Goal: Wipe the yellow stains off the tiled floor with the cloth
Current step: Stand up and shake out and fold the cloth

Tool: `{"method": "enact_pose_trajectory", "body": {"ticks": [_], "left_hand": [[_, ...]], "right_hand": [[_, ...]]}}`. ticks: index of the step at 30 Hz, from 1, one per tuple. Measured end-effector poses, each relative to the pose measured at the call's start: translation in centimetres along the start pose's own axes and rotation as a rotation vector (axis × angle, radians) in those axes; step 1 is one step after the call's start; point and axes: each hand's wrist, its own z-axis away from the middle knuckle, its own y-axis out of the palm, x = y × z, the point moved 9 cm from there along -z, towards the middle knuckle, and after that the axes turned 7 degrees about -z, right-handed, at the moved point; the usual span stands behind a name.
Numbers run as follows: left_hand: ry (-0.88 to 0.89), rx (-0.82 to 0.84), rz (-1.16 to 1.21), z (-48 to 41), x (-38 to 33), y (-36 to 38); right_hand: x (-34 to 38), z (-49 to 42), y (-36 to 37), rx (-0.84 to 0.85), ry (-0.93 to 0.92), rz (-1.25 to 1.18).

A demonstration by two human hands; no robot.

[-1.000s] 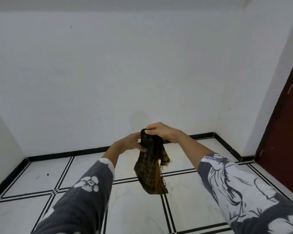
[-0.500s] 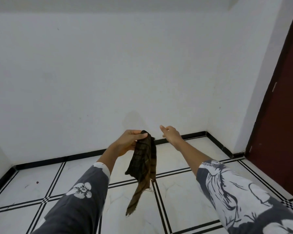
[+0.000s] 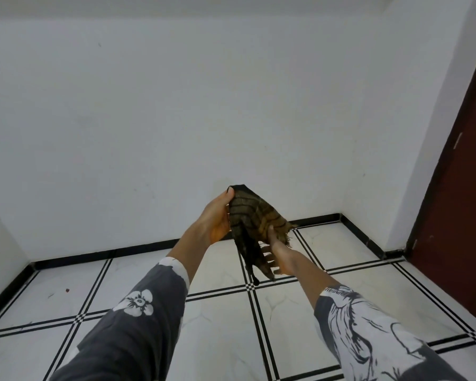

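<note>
- The cloth (image 3: 249, 215) is in the air in front of the person, well above the tiled floor (image 3: 300, 312). It does not touch any tile.
- The grip of the left hand (image 3: 217, 220) pinches the upper folded end, with the thumb lying along the top edge.
- The grip of the right hand (image 3: 276, 253) takes the lower fringed side. Its thumb presses on the fabric, and its fingers (image 3: 264, 255) are spread under the hanging part.
- I judge that no wiping is under way now and the cloth is only being arranged. Whether any tile is already wiped, I cannot tell.
- No yellow stains show on the visible tiles, only a small red speck (image 3: 66, 290) at the left. So the stains must still be found.
- The long axis of the cloth is nearly vertical. The folded end points up toward the wall (image 3: 176, 119), and the loose tails point down to the floor.
</note>
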Motion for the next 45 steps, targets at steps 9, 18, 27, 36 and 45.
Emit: {"method": "enact_pose_trajectory", "body": {"ticks": [9,18,27,36,45], "left_hand": [[-0.217,-0.24,0.129,-0.3,2.2,-4.4],[-0.266,-0.035,-0.054,0.1,5.8,-7.0],[-0.251,-0.163,-0.103,-0.4,3.0,-8.4],[-0.108,-0.222,-0.215,-1.2,1.0,-7.8],[-0.098,-0.055,-0.306,-1.8,0.3,-4.9]], "right_hand": [[3.5,0.1,2.1,0.277,-0.23,-0.374],[6.2,0.0,0.7,0.179,-0.338,-0.406],[5.5,-0.5,-0.2,0.028,-0.274,-0.433],[1.6,-1.1,2.1,0.207,0.036,-0.509],[1.4,-0.1,5.6,0.394,0.121,-0.313]]}}
